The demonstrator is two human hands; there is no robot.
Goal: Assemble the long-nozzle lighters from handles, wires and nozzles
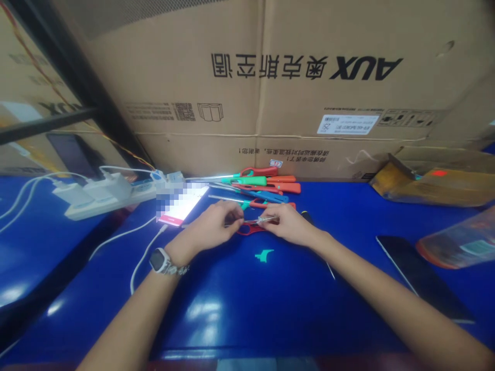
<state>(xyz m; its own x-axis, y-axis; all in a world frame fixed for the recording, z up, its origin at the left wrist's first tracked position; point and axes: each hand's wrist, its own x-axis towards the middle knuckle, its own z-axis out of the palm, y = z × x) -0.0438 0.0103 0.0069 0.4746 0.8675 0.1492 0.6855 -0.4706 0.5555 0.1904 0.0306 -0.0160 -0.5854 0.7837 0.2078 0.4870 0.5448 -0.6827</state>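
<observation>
My left hand (216, 226) and my right hand (284, 222) meet over the blue table (247, 309), fingers pinched. Between them they hold a small thin metal piece (266, 219), too small to name, just above a red-handled tool (249, 228) lying on the table. My left wrist wears a watch (159, 260). Just beyond my hands lies a pile of several screwdrivers (266, 186) with red, green and blue handles. A small teal piece (264, 255) lies on the table below my hands.
A phone with a lit screen (181, 205) lies left of my hands, a white cable (145, 252) running to it. A power strip with chargers (96, 193) sits far left. A dark tablet (421, 275) and plastic bag (460, 242) lie right. Big cardboard boxes (270, 77) stand behind.
</observation>
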